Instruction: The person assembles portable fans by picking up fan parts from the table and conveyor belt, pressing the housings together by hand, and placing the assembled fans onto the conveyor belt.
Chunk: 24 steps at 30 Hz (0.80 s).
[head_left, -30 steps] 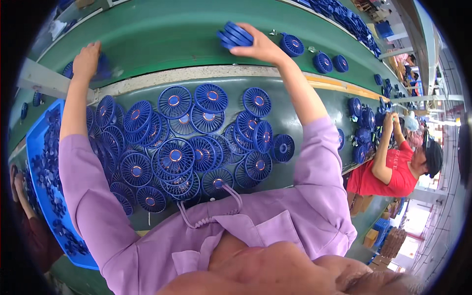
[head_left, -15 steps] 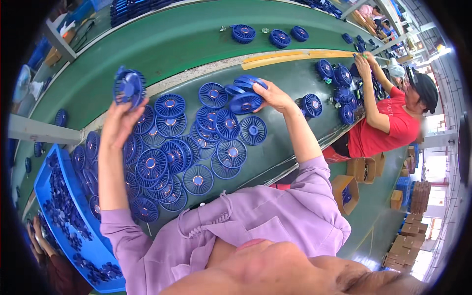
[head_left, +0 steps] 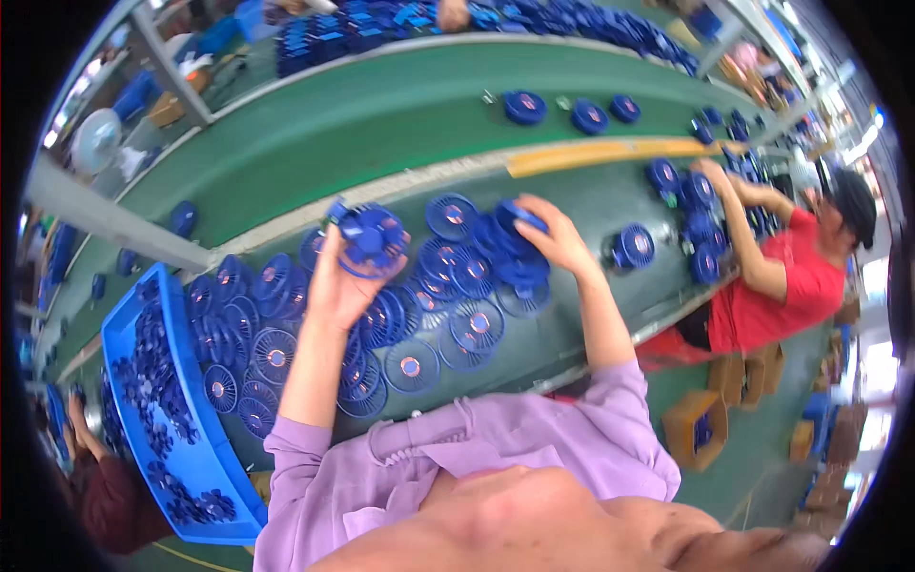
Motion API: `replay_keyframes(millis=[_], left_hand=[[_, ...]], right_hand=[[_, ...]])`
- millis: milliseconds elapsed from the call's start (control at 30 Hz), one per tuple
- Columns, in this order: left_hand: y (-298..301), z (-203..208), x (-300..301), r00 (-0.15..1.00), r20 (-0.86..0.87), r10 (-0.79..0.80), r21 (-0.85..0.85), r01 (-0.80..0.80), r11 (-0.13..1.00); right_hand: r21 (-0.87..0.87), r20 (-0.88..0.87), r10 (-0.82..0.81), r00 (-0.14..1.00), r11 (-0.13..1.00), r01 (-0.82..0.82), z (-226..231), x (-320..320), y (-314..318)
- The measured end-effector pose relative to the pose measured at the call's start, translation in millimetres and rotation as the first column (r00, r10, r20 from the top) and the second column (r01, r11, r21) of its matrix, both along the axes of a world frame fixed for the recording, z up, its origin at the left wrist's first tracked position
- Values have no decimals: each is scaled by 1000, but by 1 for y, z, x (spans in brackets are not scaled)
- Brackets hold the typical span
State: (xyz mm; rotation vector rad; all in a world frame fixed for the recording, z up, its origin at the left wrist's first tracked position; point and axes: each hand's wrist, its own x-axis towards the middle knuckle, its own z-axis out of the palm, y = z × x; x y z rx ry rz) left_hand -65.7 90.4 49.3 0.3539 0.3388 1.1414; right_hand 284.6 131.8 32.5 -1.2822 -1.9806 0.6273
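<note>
Blue fan (head_left: 374, 238), motion-blurred, its blades curved, is in the left hand (head_left: 339, 289), fingers clamped around its rim; the right hand (head_left: 560, 240) touches stacked round parts (head_left: 515, 259), its grip impossible to tell. Beyond, spoked grilles (head_left: 412, 367) overlap, partly hidden, hub marks too small to read.

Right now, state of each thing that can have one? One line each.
Left hand: closed around blue fan unit
Blue fan unit: lifted, blurred
Right hand: on blue stack, grip unclear
Blue stack: on table, under right hand
Fan guards: piled, overlapping
Blue bin: open, part-filled
Green belt: motion unclear
</note>
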Motion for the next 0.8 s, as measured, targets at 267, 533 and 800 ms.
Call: replay_keyframes(millis=[267,533,800], left_hand=[[-3,-6,3,998,-24,59,137,-55,989],[-13,21,12,996,-56,69,185,-58,981],[-23,23,-23,897,-43,439,25,-438,898]], right_hand=[[-228,-496,-59,866,971,-64,40,-42,2],[-15,-357,354,865,923,-384,78,-163,-1],[475,109,520,847,721,-504,62,-232,-6]])
